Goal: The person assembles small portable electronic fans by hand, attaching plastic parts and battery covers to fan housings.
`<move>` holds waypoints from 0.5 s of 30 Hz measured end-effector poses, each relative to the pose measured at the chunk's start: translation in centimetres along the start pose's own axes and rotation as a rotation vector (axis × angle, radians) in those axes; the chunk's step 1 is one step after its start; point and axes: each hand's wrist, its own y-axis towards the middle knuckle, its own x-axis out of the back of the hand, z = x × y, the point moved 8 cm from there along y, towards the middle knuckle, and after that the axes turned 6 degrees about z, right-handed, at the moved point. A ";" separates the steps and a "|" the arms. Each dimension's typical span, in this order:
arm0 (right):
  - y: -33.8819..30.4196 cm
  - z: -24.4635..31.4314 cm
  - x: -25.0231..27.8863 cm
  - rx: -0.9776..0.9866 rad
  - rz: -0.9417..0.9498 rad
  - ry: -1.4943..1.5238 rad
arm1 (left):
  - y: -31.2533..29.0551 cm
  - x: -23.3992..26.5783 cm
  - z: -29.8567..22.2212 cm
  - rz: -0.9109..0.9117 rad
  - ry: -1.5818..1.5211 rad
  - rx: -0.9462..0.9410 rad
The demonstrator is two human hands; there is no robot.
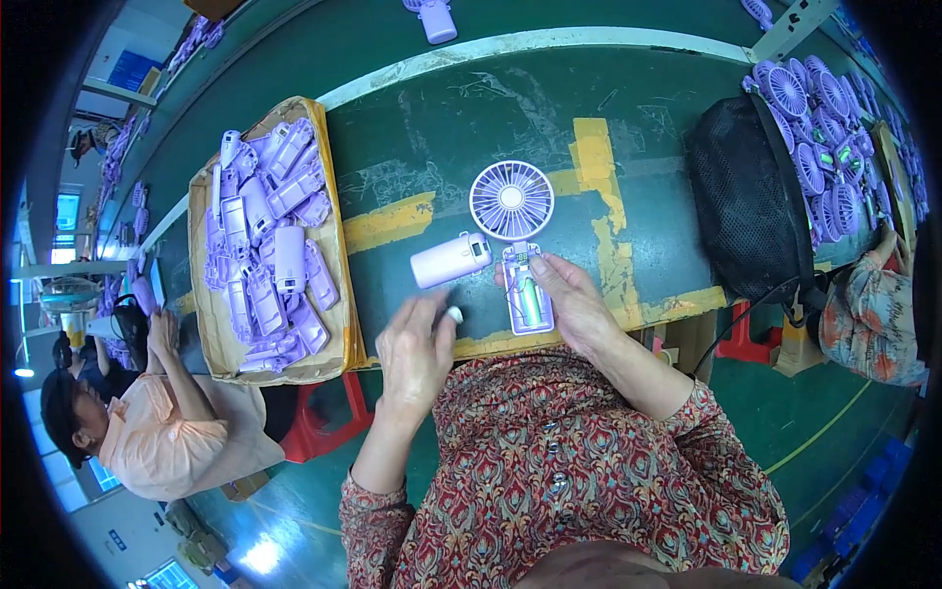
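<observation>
I count one lilac fan (521, 251) with its handle open, baring one green cell (531, 300); one loose cover (450, 259) lies left of it on the tabletop (422, 147), and one carton (343, 257) holds more lilac parts than I can number. The fan's handle sits in the right grip (581, 306), closed with thumb over its right edge. The left grip (410, 346) is half curled near the cover; I can't tell whether it holds the small white thing (454, 314) at its fingertips. Both forearms angle inward.
</observation>
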 end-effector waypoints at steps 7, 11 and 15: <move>-0.1 0.1 -0.2 0.066 0.032 0.002 | 2.3 -1.7 -3.9 0.027 -0.074 -0.255; 0.0 -0.1 0.1 0.094 -0.033 -0.005 | 3.3 -2.5 -4.4 -0.035 -0.120 -0.240; -0.1 -0.3 0.2 0.093 -0.051 0.020 | 3.1 -3.0 -6.0 -0.085 -0.067 -0.289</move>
